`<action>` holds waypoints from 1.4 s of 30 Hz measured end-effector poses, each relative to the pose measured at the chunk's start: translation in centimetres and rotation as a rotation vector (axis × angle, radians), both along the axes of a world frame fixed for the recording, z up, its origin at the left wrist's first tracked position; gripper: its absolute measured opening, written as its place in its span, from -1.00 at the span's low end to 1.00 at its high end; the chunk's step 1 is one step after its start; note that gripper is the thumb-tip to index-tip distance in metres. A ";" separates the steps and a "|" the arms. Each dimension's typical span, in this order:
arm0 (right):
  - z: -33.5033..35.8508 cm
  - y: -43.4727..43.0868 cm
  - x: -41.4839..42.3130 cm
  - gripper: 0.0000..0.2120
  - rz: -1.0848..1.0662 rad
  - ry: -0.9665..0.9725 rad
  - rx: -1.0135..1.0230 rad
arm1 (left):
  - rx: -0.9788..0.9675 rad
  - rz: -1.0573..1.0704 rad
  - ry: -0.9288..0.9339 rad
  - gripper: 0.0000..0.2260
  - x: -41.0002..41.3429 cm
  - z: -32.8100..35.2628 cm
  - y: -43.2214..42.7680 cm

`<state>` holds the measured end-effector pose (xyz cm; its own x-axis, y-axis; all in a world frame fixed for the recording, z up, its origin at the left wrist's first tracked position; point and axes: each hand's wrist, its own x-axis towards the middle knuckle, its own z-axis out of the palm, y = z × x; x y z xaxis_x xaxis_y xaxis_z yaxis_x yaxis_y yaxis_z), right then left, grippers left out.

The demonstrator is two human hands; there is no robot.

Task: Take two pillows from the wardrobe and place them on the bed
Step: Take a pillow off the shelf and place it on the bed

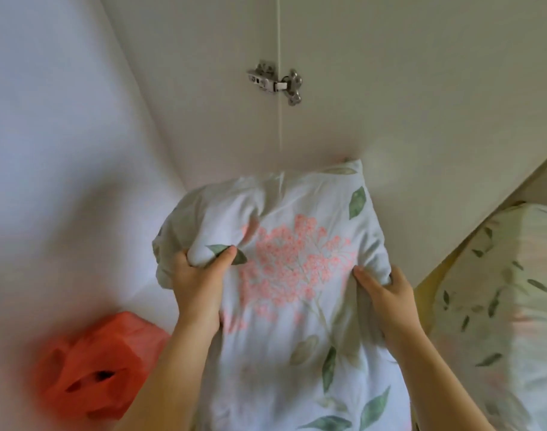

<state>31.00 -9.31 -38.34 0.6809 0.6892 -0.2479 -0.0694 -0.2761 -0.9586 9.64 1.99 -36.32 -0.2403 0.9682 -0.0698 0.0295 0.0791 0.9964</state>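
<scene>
A white pillow [291, 275] printed with pink blossoms and green leaves fills the middle of the head view, held up in front of the wardrobe. My left hand [200, 284] grips its left edge, thumb pressed into the fabric. My right hand [387, 297] clamps its right edge. A second pillow [499, 293] with the same leafy print lies at the right, inside the wardrobe and partly cut off by the frame.
The pale wardrobe door [390, 88] with a metal hinge [277, 80] rises behind the pillow. A red plastic bag [95, 365], blurred, sits at the lower left against a white wall [48, 150].
</scene>
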 end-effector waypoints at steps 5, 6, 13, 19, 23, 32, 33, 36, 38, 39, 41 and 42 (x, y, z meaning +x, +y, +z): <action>-1.2 -6.7 2.7 -0.86 -0.247 0.007 -0.036 | -0.037 -0.233 0.027 -0.64 6.0 -1.0 -2.6; -1.3 -7.7 3.1 -0.86 -0.274 0.010 -0.039 | -0.043 -0.256 0.026 -0.65 6.9 -1.2 -2.9; -2.6 -19.2 7.7 -0.85 -0.594 0.023 -0.082 | -0.103 -0.552 0.037 -0.60 17.4 -2.5 -9.7; -3.1 -28.4 11.5 -0.76 -0.811 0.043 -0.088 | -0.111 -0.742 0.064 -0.64 25.6 -2.6 -17.2; -2.8 -33.2 14.4 -0.70 -0.912 0.052 -0.063 | -0.095 -0.844 0.054 -0.67 30.7 -2.0 -21.6; -1.3 -39.6 20.0 -0.76 -1.108 0.023 -0.012 | -0.075 -1.039 0.038 -0.69 40.0 -0.1 -27.7; -1.1 -39.9 20.7 -0.77 -1.121 0.016 -0.003 | -0.072 -1.061 0.034 -0.69 41.1 0.2 -28.0; -0.7 -40.5 22.9 -0.84 -1.169 0.011 0.018 | -0.063 -1.118 0.015 -0.70 44.7 0.9 -28.5; -0.6 -40.6 24.5 -0.86 -1.203 0.001 0.015 | -0.054 -1.147 0.001 -0.71 47.1 1.0 -28.7; -0.6 -40.4 25.4 -0.85 -1.222 -0.002 0.014 | -0.052 -1.161 -0.004 -0.71 48.4 1.0 -28.7; -0.7 -40.0 27.4 -0.82 -1.258 -0.004 0.008 | -0.059 -1.194 -0.006 -0.71 51.1 0.9 -28.4; -0.8 -39.7 28.4 -0.81 -1.275 -0.005 0.001 | -0.066 -1.212 0.000 -0.71 52.6 0.8 -28.1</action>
<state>59.43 -49.01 -39.15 0.8586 -0.4511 -0.2436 -0.2804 -0.0155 -0.9598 62.25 -26.08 -35.51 0.8187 0.5599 -0.1271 0.1191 0.0509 0.9916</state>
